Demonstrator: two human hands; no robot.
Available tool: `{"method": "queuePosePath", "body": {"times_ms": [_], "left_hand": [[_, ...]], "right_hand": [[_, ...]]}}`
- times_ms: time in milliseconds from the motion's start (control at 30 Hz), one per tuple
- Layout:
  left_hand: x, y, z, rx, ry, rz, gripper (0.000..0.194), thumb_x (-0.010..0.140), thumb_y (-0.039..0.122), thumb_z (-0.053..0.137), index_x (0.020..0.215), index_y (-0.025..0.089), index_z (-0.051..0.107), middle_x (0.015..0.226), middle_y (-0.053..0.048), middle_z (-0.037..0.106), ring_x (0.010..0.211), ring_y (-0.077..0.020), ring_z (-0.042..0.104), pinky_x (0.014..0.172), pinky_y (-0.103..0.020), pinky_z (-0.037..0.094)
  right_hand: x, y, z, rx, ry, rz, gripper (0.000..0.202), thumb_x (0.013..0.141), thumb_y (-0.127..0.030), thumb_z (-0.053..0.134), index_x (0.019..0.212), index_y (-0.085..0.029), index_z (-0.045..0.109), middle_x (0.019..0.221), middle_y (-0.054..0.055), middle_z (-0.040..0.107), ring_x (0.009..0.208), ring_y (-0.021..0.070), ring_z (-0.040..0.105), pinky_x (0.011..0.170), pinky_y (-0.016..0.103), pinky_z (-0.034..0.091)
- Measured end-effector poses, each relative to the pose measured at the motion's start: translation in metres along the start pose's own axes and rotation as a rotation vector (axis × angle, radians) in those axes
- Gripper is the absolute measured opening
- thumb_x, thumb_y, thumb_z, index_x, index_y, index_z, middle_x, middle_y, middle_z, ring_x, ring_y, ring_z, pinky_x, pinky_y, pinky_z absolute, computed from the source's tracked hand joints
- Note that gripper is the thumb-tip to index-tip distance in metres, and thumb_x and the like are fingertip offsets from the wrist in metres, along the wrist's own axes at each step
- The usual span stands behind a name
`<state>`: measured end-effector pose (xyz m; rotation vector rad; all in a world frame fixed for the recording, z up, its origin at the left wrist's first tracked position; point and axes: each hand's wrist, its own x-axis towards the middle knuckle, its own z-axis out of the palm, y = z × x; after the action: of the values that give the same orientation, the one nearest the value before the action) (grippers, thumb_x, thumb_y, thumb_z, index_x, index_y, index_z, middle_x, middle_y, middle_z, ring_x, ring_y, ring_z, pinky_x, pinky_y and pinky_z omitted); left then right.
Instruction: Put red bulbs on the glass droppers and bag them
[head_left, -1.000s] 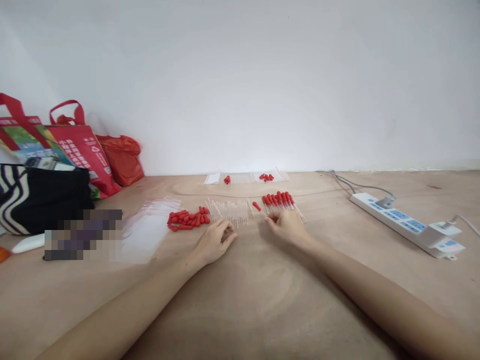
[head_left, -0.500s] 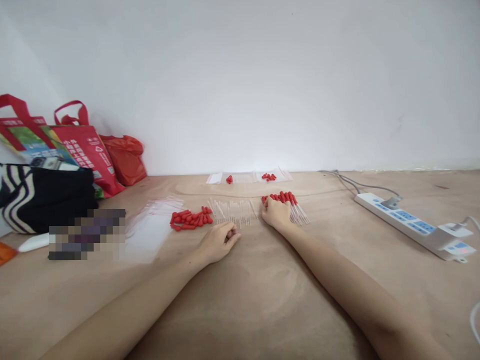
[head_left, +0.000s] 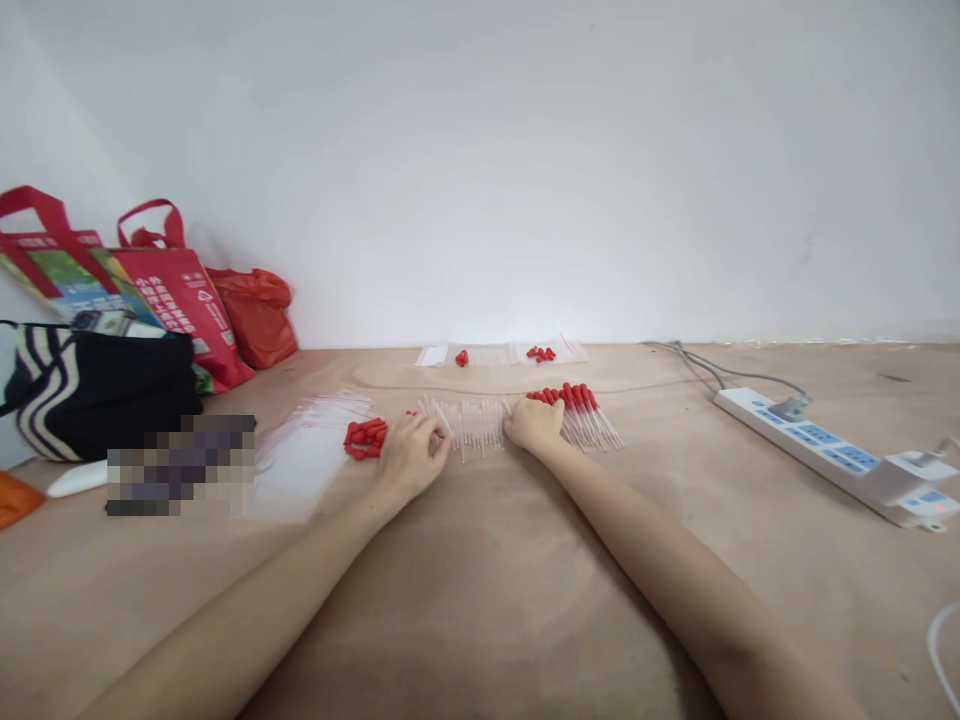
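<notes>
My left hand is curled over the right side of a pile of red rubber-like caps. Its fingertips are bent out of sight, so what they hold, if anything, is hidden. A row of loose thin white sticks lies between my hands. At the row's right end, my right hand is closed, with the end of a thin white stick showing at its fingertips. Right beside it are several sticks with red caps on their far ends, laid side by side and partly covered by the hand.
Clear plastic bags lie left of the caps, near a pixelated dark object. By the wall lies a clear bag with red pieces. A power strip is at right; a black pouch and red bags stand left.
My left hand has moved left, from in front of the sticks onto the red caps. My right hand has shifted slightly left, from the capped sticks to the loose ones.
</notes>
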<state>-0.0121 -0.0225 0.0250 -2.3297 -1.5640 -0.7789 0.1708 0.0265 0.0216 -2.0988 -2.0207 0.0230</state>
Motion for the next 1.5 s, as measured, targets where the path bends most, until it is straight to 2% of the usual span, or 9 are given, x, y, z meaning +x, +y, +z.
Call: {"method": "queuePosePath", "body": {"times_ms": [200,400,567,733,833,933,1167,1333,1500], "left_hand": [[0.003,-0.024,-0.011,0.265,-0.013,-0.083,0.024,0.070,0.041,0.057,0.067,0.019,0.050,0.075,-0.006,0.057,0.081,-0.0258,0.051,0.069,-0.036,0.035],[0.000,-0.023,-0.011,0.308,-0.067,-0.019,0.020,0.075,0.036,0.053,0.068,0.018,0.052,0.081,-0.007,0.058,0.083,-0.0253,0.051,0.069,-0.036,0.036],[0.001,-0.018,-0.015,0.373,-0.012,0.051,0.016,0.078,0.029,0.047,0.070,0.016,0.054,0.081,-0.011,0.059,0.081,-0.0269,0.051,0.071,-0.038,0.036],[-0.004,0.003,-0.019,0.041,0.091,0.085,0.018,0.083,0.027,0.041,0.075,0.015,0.052,0.077,-0.008,0.056,0.077,-0.0222,0.052,0.070,-0.034,0.039],[-0.011,0.018,-0.016,-0.243,-0.037,0.203,0.013,0.084,0.024,0.041,0.084,0.016,0.051,0.082,-0.005,0.056,0.079,-0.0184,0.052,0.072,-0.030,0.042],[-0.016,0.026,-0.010,-0.361,-0.199,0.263,0.008,0.081,0.019,0.043,0.083,0.017,0.051,0.081,-0.004,0.056,0.077,-0.0167,0.053,0.069,-0.028,0.043],[-0.017,0.029,-0.001,-0.423,-0.225,0.219,0.022,0.076,0.025,0.053,0.097,0.018,0.058,0.089,-0.005,0.056,0.077,-0.0164,0.055,0.071,-0.029,0.044],[-0.015,0.035,0.003,-0.463,-0.206,0.195,0.015,0.081,0.020,0.048,0.081,0.018,0.063,0.081,-0.003,0.057,0.073,-0.0145,0.055,0.069,-0.027,0.044],[-0.015,0.041,0.003,-0.501,-0.182,0.124,0.011,0.082,0.019,0.046,0.081,0.017,0.057,0.078,-0.001,0.058,0.072,-0.0146,0.055,0.067,-0.027,0.043]], "right_hand": [[-0.005,0.000,0.004,-0.051,0.064,-0.057,0.030,0.080,-0.021,0.037,0.078,-0.010,0.065,0.081,0.017,0.065,0.073,0.0239,0.060,0.080,0.042,0.021],[-0.019,0.007,-0.001,-0.043,0.150,-0.093,0.032,0.083,-0.024,0.033,0.083,-0.006,0.060,0.084,0.019,0.063,0.073,0.0242,0.058,0.077,0.040,0.022],[-0.040,0.024,-0.002,-0.005,0.307,-0.207,0.030,0.085,-0.026,0.030,0.084,-0.009,0.054,0.079,0.015,0.062,0.076,0.0239,0.055,0.072,0.037,0.023],[-0.060,0.062,0.006,0.134,0.353,-0.411,0.020,0.085,-0.018,0.031,0.084,-0.013,0.051,0.081,0.009,0.061,0.075,0.0186,0.053,0.071,0.031,0.026],[-0.068,0.084,0.008,0.264,0.337,-0.487,0.025,0.083,-0.013,0.032,0.099,-0.014,0.050,0.089,0.009,0.060,0.083,0.0185,0.053,0.072,0.030,0.030],[-0.072,0.094,0.006,0.320,0.313,-0.523,0.033,0.081,-0.010,0.033,0.108,-0.017,0.049,0.093,0.008,0.060,0.087,0.0187,0.052,0.072,0.030,0.034],[-0.074,0.085,0.005,0.345,0.252,-0.575,0.021,0.081,-0.012,0.035,0.091,-0.016,0.053,0.085,0.008,0.057,0.079,0.0173,0.051,0.070,0.030,0.037],[-0.079,0.078,0.003,0.413,0.210,-0.604,0.015,0.084,-0.018,0.034,0.085,-0.017,0.049,0.080,0.006,0.056,0.074,0.0161,0.050,0.067,0.029,0.038],[-0.084,0.073,-0.003,0.467,0.200,-0.635,0.012,0.084,-0.019,0.035,0.082,-0.017,0.047,0.077,0.005,0.055,0.072,0.0151,0.051,0.067,0.028,0.038]]}}
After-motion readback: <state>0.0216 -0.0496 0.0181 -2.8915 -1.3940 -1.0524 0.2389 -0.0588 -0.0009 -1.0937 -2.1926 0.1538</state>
